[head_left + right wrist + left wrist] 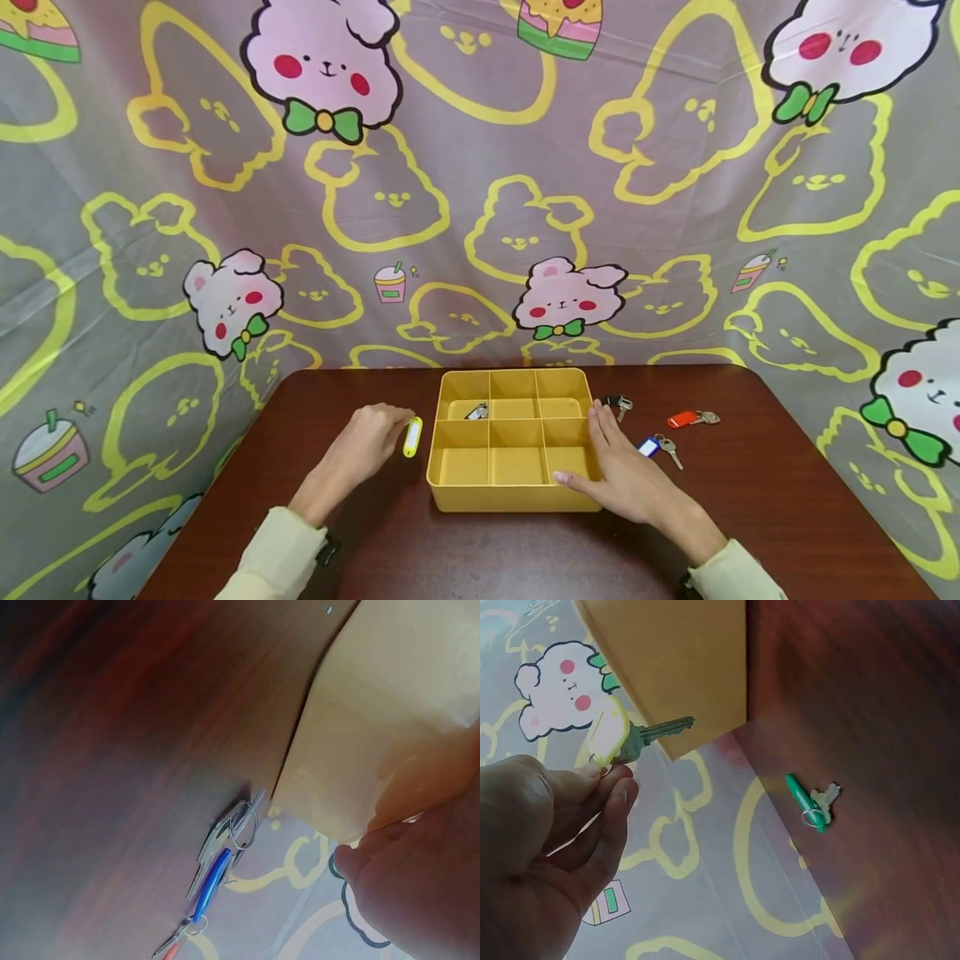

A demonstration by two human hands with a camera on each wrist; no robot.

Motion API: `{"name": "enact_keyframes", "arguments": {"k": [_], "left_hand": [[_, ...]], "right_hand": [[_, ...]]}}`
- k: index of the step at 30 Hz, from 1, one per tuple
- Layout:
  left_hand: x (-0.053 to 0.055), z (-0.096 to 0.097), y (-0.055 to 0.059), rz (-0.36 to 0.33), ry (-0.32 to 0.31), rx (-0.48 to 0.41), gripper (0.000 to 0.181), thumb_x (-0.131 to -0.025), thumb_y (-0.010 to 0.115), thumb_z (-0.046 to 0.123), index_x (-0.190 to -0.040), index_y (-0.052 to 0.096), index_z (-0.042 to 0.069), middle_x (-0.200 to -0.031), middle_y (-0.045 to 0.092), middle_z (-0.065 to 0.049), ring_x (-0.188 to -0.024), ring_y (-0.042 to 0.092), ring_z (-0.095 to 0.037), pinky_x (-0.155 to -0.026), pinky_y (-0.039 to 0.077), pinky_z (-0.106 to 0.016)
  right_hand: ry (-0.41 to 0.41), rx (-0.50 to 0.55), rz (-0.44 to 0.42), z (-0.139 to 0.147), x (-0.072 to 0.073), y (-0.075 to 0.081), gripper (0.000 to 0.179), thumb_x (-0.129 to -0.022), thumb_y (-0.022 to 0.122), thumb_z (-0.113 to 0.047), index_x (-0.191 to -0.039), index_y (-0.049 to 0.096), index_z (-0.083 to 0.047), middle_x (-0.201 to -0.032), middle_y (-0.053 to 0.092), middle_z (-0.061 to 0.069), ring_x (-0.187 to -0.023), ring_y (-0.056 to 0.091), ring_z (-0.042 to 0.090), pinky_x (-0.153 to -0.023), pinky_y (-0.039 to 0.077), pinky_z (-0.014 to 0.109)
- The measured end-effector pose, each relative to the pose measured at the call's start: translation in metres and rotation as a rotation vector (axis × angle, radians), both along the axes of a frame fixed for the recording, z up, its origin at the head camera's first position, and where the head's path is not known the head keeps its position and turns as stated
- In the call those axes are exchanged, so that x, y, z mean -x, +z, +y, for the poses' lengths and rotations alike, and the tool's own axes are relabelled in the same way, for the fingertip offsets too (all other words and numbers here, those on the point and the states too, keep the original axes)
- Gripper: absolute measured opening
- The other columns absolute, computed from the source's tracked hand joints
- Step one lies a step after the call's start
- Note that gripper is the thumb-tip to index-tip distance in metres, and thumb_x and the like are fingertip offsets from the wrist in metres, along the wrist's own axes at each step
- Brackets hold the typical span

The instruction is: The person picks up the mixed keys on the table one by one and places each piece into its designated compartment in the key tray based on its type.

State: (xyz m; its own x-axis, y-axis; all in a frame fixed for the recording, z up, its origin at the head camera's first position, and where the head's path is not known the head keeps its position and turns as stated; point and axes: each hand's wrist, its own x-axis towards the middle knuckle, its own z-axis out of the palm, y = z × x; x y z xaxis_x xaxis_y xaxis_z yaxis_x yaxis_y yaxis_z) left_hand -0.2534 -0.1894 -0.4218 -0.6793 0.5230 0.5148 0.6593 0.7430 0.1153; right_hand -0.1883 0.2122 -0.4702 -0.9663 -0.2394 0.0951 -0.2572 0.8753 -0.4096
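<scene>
My left hand [367, 437] is just left of the yellow divided box [517, 498]. Between thumb and fingertips it pinches the ring of a key with a yellow tag [412, 437]; its metal key [660, 733] points toward the box in the left wrist view. My right hand [637, 479] rests on the box's right side, fingers extended along the rim and thumb at the front right corner. In the back left compartment lies a key with a tag [477, 412], partly hidden by the divider.
Right of the box lie keys with a black tag [615, 402], a blue tag [648, 447] and a red tag [682, 418]. A green-tagged key [810, 806] lies on the dark wooden table [465, 558] to the left. Patterned cloth [450, 250] hangs behind the table.
</scene>
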Motion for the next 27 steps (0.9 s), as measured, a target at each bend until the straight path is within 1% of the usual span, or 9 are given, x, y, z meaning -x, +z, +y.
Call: {"name": "enact_keyframes", "arguments": {"k": [4,8,12,16,19,23,27], "left_hand": [[0.000,0.001,0.003,-0.020,0.021,-0.019,0.010,-0.090,0.076,-0.005,-0.098,0.081,0.001,-0.091,0.081,-0.009,-0.081,0.076,-0.022,-0.072,0.064,-0.037],[0.000,0.003,0.007,-0.037,0.026,-0.049,0.012,-0.091,0.075,-0.005,-0.100,0.081,0.000,-0.094,0.082,-0.010,-0.085,0.078,-0.024,-0.074,0.064,-0.038],[-0.001,0.004,0.010,-0.075,0.029,-0.090,0.013,-0.092,0.074,-0.004,-0.103,0.081,-0.002,-0.098,0.082,-0.013,-0.089,0.079,-0.025,-0.074,0.065,-0.038],[0.000,0.005,0.014,-0.123,0.035,-0.125,0.015,-0.095,0.072,-0.004,-0.106,0.081,-0.002,-0.100,0.083,-0.013,-0.087,0.079,-0.022,-0.071,0.063,-0.032],[0.000,0.006,0.017,-0.159,0.037,-0.146,0.017,-0.096,0.070,-0.005,-0.108,0.080,-0.001,-0.099,0.082,-0.012,-0.082,0.077,-0.017,-0.067,0.060,-0.025],[0.001,0.007,0.019,-0.199,0.041,-0.173,0.018,-0.097,0.068,-0.005,-0.109,0.080,0.000,-0.096,0.082,-0.012,-0.072,0.067,-0.008,-0.062,0.050,-0.019],[0.000,0.009,0.021,-0.226,0.050,-0.200,0.017,-0.099,0.068,-0.001,-0.110,0.081,0.002,-0.092,0.081,-0.008,-0.064,0.055,-0.002,-0.057,0.043,-0.017]], "right_hand": [[0.002,0.006,0.003,0.000,-0.001,0.000,0.122,-0.091,0.051,-0.084,-0.167,0.012,0.003,-0.178,0.002,0.020,-0.164,0.012,0.043,-0.126,0.031,0.062],[0.002,0.011,0.009,0.000,-0.001,-0.001,0.121,-0.091,0.053,-0.083,-0.167,0.012,0.002,-0.178,0.002,0.019,-0.165,0.011,0.042,-0.127,0.031,0.061],[0.003,0.013,0.013,0.000,0.000,-0.001,0.121,-0.091,0.054,-0.083,-0.167,0.012,0.002,-0.178,0.002,0.019,-0.165,0.010,0.042,-0.127,0.031,0.061],[0.003,0.009,0.012,0.000,0.000,-0.001,0.121,-0.091,0.053,-0.083,-0.167,0.013,0.003,-0.178,0.002,0.020,-0.164,0.011,0.042,-0.127,0.031,0.061],[0.001,0.007,0.012,0.000,0.000,-0.001,0.122,-0.091,0.053,-0.083,-0.167,0.013,0.003,-0.178,0.002,0.021,-0.164,0.012,0.043,-0.126,0.032,0.061],[0.000,0.009,0.010,0.000,0.001,-0.001,0.122,-0.091,0.053,-0.084,-0.167,0.012,0.002,-0.178,0.002,0.020,-0.165,0.011,0.042,-0.127,0.031,0.061],[0.002,0.014,0.007,0.000,0.000,-0.001,0.121,-0.091,0.053,-0.083,-0.167,0.011,0.002,-0.178,0.001,0.019,-0.165,0.010,0.042,-0.127,0.030,0.062]]}}
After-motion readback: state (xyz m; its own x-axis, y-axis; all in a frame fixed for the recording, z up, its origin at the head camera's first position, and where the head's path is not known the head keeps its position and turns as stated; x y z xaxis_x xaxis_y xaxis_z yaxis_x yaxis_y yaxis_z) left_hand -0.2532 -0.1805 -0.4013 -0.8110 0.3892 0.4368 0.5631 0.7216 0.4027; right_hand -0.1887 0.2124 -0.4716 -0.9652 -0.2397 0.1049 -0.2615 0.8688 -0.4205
